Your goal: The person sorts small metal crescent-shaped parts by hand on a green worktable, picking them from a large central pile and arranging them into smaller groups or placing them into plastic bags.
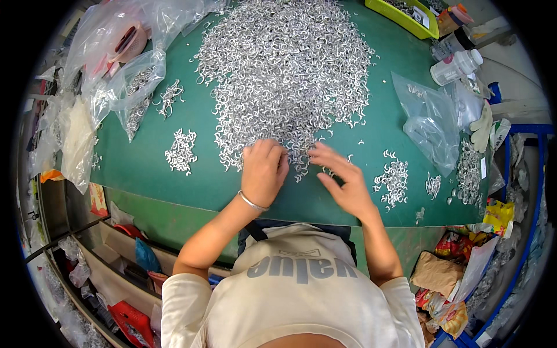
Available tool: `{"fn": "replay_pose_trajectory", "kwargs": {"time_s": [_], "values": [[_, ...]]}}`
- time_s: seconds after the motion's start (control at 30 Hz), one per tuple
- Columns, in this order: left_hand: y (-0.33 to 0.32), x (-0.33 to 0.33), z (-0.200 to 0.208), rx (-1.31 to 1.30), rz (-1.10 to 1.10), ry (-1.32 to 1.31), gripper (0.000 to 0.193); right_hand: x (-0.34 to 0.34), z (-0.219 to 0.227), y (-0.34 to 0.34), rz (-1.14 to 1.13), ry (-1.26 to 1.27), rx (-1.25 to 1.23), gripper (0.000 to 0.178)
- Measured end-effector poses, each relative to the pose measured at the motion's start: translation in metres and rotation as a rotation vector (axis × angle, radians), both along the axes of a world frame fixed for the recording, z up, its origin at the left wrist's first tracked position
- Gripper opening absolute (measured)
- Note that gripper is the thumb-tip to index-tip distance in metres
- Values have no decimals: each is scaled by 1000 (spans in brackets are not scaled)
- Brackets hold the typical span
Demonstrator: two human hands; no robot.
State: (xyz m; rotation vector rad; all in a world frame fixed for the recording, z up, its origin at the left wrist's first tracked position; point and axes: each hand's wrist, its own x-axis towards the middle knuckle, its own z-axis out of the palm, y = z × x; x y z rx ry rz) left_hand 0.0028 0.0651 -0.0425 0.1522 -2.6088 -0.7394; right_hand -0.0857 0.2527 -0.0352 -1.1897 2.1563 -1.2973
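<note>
A large heap of small silver, crescent-shaped metal pieces (290, 75) spreads over the green tabletop (232, 194). At the heap's near edge is my left hand (264, 171), its fingers curled down and pressed together against the pieces. What it pinches, if anything, is hidden beneath the fingers. My right hand (345, 182) hovers just right of the heap's near tip, thumb and fingers apart, with nothing visible in it. A small pile of pieces (181, 152) lies left of my left hand, and another small pile (393, 181) lies right of my right hand.
Clear plastic bags (139, 75) crowd the left side. An open clear bag (429, 124), white bottle (457, 66) and yellow-green tray (406, 16) stand along the right. Further little piles (433, 185) dot the table. Below left are drawers holding a red container (130, 322).
</note>
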Motion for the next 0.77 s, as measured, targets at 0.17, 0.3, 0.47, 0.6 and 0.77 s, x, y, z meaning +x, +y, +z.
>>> {"fn": "replay_pose_trajectory", "kwargs": {"time_s": [0.17,0.3,0.47,0.6,0.77], "values": [[-3,-1,6,3,64,23,32,8,-2,-4,-399,281,342,73],[6,10,4,-250,-133,-172,52,33,-8,-28,-267,334,369,71],[-21,-1,-3,-417,-126,-238,53,14,-22,-55,-198,433,227,61],[-29,-13,-13,-428,-108,-218,52,-9,-31,-69,-130,507,128,56],[-36,-23,-14,-460,-65,-185,51,-45,-40,-81,-86,548,101,56]]}}
